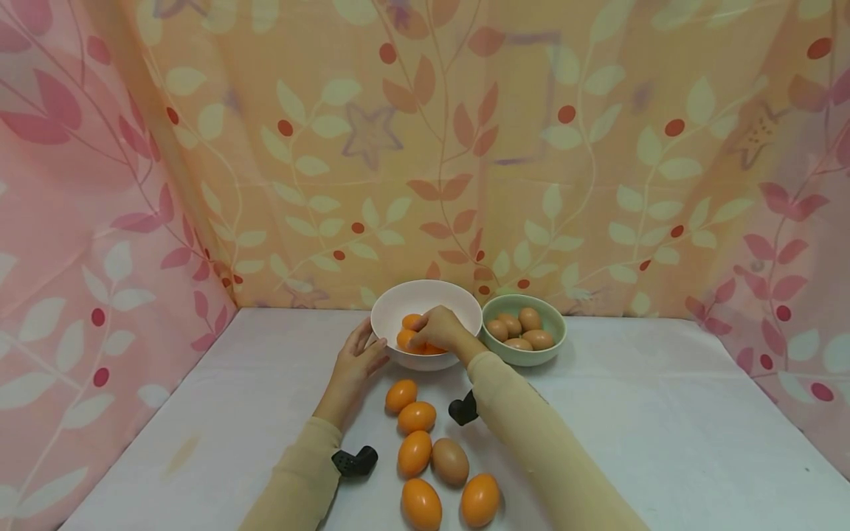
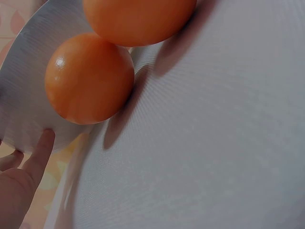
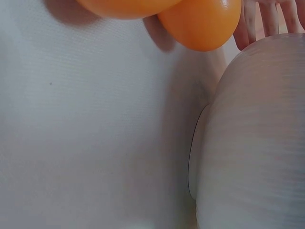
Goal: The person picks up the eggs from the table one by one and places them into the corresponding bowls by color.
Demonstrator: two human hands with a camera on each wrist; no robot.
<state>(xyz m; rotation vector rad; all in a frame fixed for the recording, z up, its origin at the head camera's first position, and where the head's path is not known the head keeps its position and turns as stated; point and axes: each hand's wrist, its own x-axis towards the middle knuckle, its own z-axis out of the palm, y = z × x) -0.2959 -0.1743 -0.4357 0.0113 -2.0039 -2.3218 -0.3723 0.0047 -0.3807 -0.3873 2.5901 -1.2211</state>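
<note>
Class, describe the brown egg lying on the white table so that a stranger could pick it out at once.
On the white table, find the white bowl, left of the green bowl. Below it in the head view, loose orange eggs lie between the two sleeves. Among them sits the brown egg, the only loose one that isn't orange.

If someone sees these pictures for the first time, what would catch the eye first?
Probably the orange eggs on the white table, in the front middle, with one brown egg among them. Behind them, the left hand touches the white bowl while the right hand reaches into it, over more orange eggs. At the right, a green bowl holds brown eggs.
</note>
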